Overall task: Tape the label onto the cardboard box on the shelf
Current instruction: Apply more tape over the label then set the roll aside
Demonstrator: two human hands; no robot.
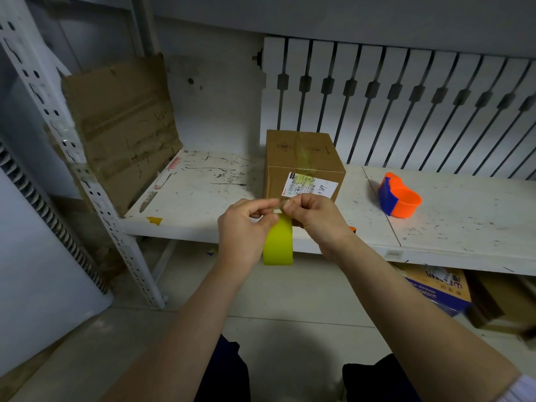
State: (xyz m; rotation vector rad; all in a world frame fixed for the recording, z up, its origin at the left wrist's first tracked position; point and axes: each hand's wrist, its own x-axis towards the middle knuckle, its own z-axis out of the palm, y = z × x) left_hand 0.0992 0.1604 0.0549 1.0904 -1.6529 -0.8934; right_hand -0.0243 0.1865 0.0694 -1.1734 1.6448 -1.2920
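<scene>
A small brown cardboard box (301,158) stands on the white shelf (203,192), with a white printed label (311,185) on its front face. Just in front of the box I hold a yellow-green roll of tape (278,242). My left hand (246,227) grips the roll from the left. My right hand (316,219) pinches the tape's free end at the top of the roll, thumb and fingers closed on it. Both hands hover below the label, apart from the box.
An orange and blue tape dispenser (398,198) lies on the shelf to the right. A flattened cardboard sheet (121,126) leans at the shelf's left end by the perforated post (72,158). A radiator (406,103) stands behind. Boxes (441,288) sit on the floor below right.
</scene>
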